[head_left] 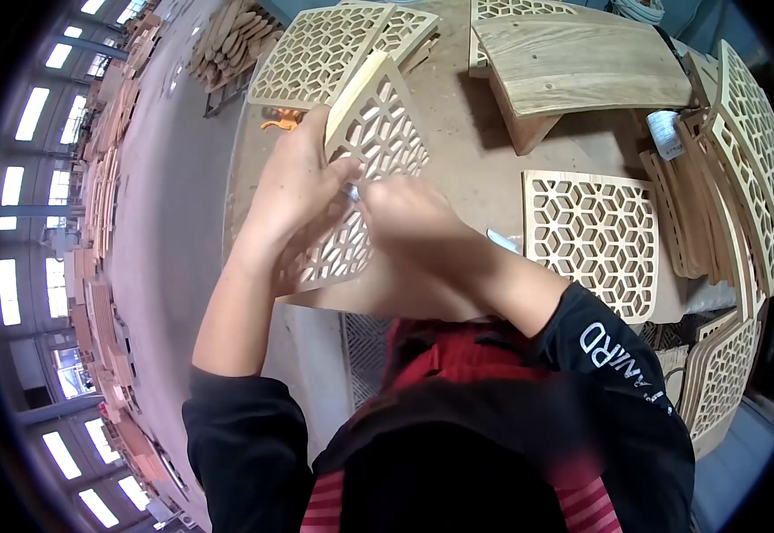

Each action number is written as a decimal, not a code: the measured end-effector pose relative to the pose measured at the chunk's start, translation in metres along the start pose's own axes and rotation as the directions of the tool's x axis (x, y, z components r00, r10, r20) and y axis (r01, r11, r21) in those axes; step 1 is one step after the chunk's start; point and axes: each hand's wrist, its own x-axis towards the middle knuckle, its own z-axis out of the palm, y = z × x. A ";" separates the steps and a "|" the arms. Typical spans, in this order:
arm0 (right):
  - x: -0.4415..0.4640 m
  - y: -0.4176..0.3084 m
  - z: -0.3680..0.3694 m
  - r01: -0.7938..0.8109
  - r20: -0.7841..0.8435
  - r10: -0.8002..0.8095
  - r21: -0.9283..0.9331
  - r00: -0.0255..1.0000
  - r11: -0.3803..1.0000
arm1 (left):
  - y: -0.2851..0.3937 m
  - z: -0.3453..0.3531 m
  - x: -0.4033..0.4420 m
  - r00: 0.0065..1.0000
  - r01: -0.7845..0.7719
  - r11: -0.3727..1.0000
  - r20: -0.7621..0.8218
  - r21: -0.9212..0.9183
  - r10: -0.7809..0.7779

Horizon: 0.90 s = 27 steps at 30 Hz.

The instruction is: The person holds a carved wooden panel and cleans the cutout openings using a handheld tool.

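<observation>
Left hand [291, 182] was clamped on the edge of a tilted lattice panel [356, 93], over the workbench's [454, 124] near-left part. Right hand [405, 209] was curled into a fist at the panel's face; blurred, couldn't tell what it held. Bench also bore a flat lattice panel [590, 247] and a curved wooden board [582, 67] on a support. Low rack [218, 102] on the floor held heaped wood pieces [231, 40].

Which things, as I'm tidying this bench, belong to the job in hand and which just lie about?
Apparently in use:
held lattice panel, in left hand
small blurred item, in right hand

Seemingly lying about:
curved wooden board
orange object
flat lattice panel
</observation>
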 end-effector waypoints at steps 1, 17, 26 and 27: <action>-0.007 -0.001 -0.001 0.004 0.006 -0.004 -0.015 1.000 1.000 | 0.003 0.000 -0.002 0.999 0.048 0.999 0.025 -0.020 -0.047; -0.050 -0.013 -0.039 -0.132 0.157 0.131 -0.001 0.979 0.991 | 0.008 -0.001 0.000 0.995 0.095 0.991 0.028 -0.098 -0.093; -0.025 -0.002 -0.006 0.250 -0.258 -0.258 -0.063 0.931 0.966 | -0.002 0.003 -0.003 1.000 0.011 0.997 0.004 -0.083 -0.010; -0.029 -0.004 -0.010 0.168 -0.171 -0.168 -0.016 0.971 0.986 | -0.001 0.001 -0.002 1.000 0.021 0.999 0.009 -0.047 -0.020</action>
